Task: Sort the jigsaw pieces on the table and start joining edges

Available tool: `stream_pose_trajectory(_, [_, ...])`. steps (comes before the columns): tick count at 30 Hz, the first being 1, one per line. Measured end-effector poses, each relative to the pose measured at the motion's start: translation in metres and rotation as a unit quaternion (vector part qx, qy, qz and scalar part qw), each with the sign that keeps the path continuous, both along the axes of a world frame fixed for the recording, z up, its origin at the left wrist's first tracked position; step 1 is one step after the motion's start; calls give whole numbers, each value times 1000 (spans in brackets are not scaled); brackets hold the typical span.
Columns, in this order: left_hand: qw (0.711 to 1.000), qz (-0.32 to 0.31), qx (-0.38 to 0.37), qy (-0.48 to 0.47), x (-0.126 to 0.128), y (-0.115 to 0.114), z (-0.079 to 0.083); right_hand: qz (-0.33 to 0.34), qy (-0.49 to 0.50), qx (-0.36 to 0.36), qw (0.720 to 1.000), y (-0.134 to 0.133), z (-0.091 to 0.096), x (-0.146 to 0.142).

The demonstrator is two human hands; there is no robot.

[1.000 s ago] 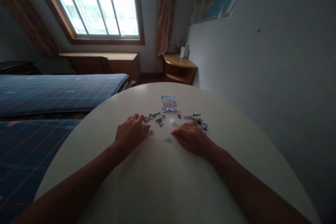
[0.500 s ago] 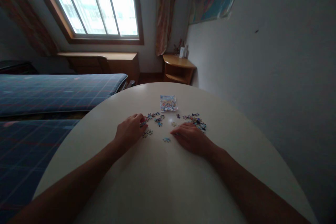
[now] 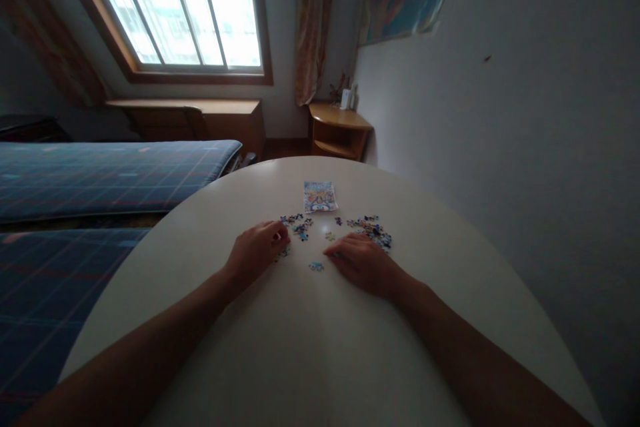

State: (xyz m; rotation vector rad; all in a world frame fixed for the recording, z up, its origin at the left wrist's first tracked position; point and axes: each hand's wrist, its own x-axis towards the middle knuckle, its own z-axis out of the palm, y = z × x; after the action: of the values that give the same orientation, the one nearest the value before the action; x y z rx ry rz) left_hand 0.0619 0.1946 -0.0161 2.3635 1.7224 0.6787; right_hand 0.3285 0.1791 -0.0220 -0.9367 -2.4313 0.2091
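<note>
Small jigsaw puzzle pieces lie in loose groups on a round white table (image 3: 310, 347). My left hand (image 3: 256, 247) is curled with thumb and forefinger close together, beside the left group of pieces (image 3: 300, 232). Whatever is between its fingertips is too small to make out. Partly behind that hand sit more pieces (image 3: 284, 252). My right hand (image 3: 363, 261) rests low on the table, fingers pressed together, and what lies under the fingertips is hidden. Just left of it is a light blue cluster of pieces (image 3: 317, 267); a yellowish piece (image 3: 330, 236) lies above its fingertips.
A small printed picture sheet (image 3: 321, 197) lies beyond the pieces. The larger pile of pieces (image 3: 377, 233) is past my right hand. A plaid-covered bed (image 3: 100, 173) stands left of the table, a wall (image 3: 525, 147) on the right, and a corner shelf (image 3: 340, 117) behind.
My left hand has shifted slightly right and its thumb and forefinger have turned, now covering more of the nearby pieces. My right hand stays in place.
</note>
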Motion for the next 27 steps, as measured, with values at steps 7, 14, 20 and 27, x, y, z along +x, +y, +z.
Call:
stream_pose_trajectory(7, [994, 34, -26, -105, -5, 7, 1, -1, 4, -2, 1000, 0, 1, 0])
stream_pose_trajectory(14, [989, 7, -12, -145, -7, 14, -7, 2, 8, 4, 1000, -1, 1, 0])
stream_pose_trajectory(20, [986, -72, 14, -148, 0, 16, -16, 1, 3, 2, 1000, 1, -2, 0])
stream_pose_trajectory(27, [988, -104, 101, -55, 7, 14, -20, 4, 4, 0, 1000, -1, 3, -3])
